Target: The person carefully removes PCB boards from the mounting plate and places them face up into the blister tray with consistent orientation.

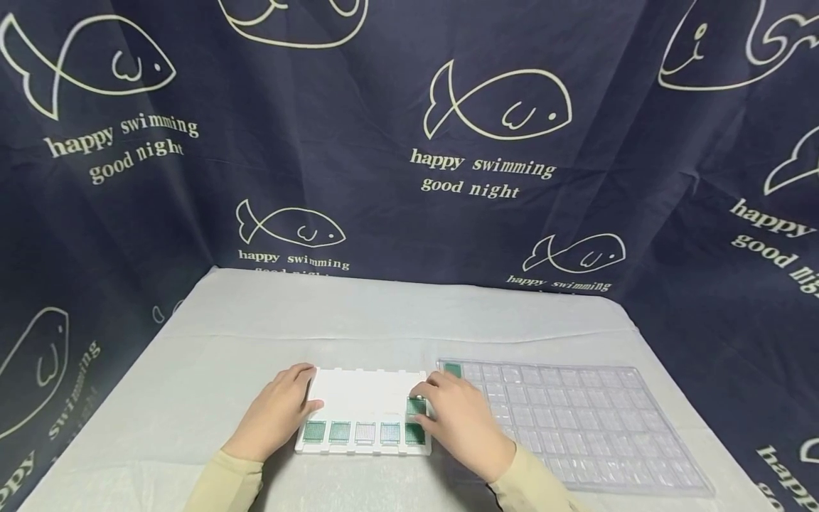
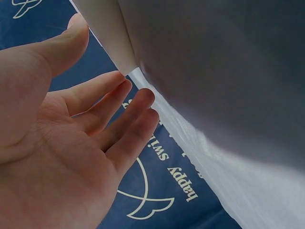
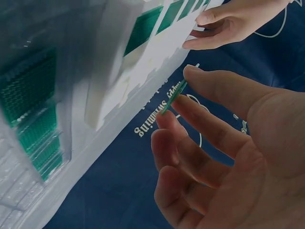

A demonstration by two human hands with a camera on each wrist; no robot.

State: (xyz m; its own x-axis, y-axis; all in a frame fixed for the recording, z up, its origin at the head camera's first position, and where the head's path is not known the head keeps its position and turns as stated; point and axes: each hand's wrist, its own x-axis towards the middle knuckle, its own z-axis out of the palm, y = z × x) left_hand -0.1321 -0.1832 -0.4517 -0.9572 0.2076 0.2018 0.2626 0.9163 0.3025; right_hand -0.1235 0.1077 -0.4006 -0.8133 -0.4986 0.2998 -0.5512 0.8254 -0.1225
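A white rectangular tray [image 1: 358, 392] lies on the table with a row of small green perforated circuit boards [image 1: 340, 432] along its near side. My left hand [image 1: 274, 414] rests at the tray's left edge, thumb apart from the loosely extended fingers. Over the tray's right end, my right hand [image 1: 466, 421] pinches one green circuit board [image 3: 174, 95] by its edges between thumb and forefinger. In the right wrist view this board is seen nearly edge-on, held apart from the tray. The left wrist view shows the left palm [image 2: 62, 143] holding nothing.
Right of the tray lies a clear plastic compartment box [image 1: 576, 419], partly behind the right hand and forearm. Green boards [image 3: 35, 95] sit in its end compartments. A white cloth [image 1: 358, 313] covers the table. Dark blue fabric [image 1: 384, 142] printed with fish hangs around it.
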